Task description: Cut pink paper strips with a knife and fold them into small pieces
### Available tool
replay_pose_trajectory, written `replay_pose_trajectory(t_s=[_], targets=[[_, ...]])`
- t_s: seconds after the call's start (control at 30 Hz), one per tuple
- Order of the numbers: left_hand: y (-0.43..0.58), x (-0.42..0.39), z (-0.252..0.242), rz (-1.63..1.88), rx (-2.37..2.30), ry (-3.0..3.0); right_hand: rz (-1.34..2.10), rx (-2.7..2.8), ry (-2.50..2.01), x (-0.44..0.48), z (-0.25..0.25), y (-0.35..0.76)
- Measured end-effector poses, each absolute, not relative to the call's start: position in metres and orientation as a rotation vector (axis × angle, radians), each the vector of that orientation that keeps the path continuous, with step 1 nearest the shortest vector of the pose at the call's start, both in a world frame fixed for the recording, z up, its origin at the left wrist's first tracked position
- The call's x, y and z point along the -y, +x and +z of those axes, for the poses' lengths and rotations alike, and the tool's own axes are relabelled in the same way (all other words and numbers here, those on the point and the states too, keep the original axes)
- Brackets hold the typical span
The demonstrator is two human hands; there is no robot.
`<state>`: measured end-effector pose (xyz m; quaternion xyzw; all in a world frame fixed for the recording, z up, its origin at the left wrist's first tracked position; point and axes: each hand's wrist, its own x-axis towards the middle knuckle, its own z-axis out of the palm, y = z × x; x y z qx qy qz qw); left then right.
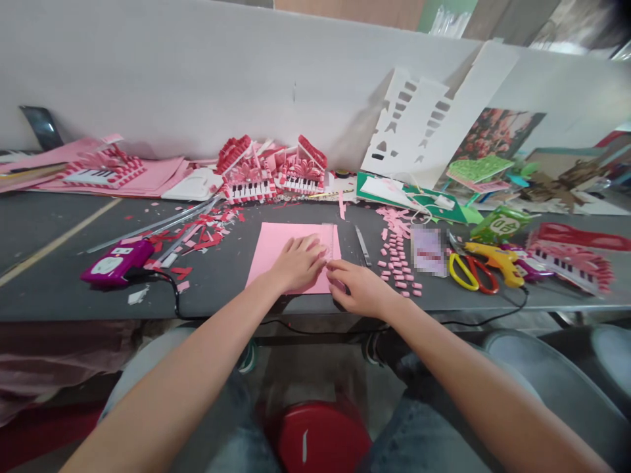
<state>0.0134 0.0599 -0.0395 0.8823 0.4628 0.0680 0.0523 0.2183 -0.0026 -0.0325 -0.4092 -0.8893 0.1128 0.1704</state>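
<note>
Pink sheet: the sheet (266,253) is lying flat on the tabletop (231,276), directly under the left hand (300,264).
Ruler: the clear ruler (328,234) is lying near the right side of the sheet, and its long axis is pointing away from the person, about along that edge.
Nearer hand: I am seeing both hands very near to the ruler; the left is covering it from the left side, the right hand (359,287) is resting at its near end, by the sheet's corner.
Left grip: its fingers are lying a little spread and flat, not closing around anything.
Right grip: its fingers are bending inward, but I cannot tell if they are pinching something.
Knife: the slim knife (363,246) is lying to the right of the sheet, beyond the right hand, which is the nearer one; it is leaning slightly left at its far end.
In the way: the hands are hiding the ruler's near part from me, and small pink pieces (396,259) are lying in rows just beside the right hand.
Farther right: scissors (472,263) and a yellow glue gun (500,259) are lying together.
Left side: a purple box (116,261) is sitting among paper scraps (200,240), well apart from the sheet.
</note>
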Motion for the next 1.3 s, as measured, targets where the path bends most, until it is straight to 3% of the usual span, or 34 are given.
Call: replay_pose_trajectory(t_s=[0.3, 0.47, 0.63, 0.93, 1.17, 1.3], targets=[[0.013, -0.073, -0.046, 0.099, -1.308, 2.659, 0.266, 2.461, -1.178, -0.005, -0.032, 0.235], [0.016, -0.073, -0.045, 0.157, -1.348, 2.647, 0.115, 2.094, -1.797, -0.037, -0.017, 0.267], [0.018, -0.074, -0.045, 0.139, -1.358, 2.593, 0.205, 2.182, -2.103, -0.059, -0.018, 0.269], [0.016, -0.078, -0.048, 0.061, -1.340, 2.626, 0.457, 1.987, -1.864, -0.069, -0.010, 0.260], [0.019, -0.077, -0.048, 0.071, -1.353, 2.655, 1.033, 1.508, -1.484, -0.064, 0.005, 0.267], [0.019, -0.078, -0.047, 0.035, -1.344, 2.628, 0.996, 1.631, -1.363, -0.060, 0.006, 0.275]])
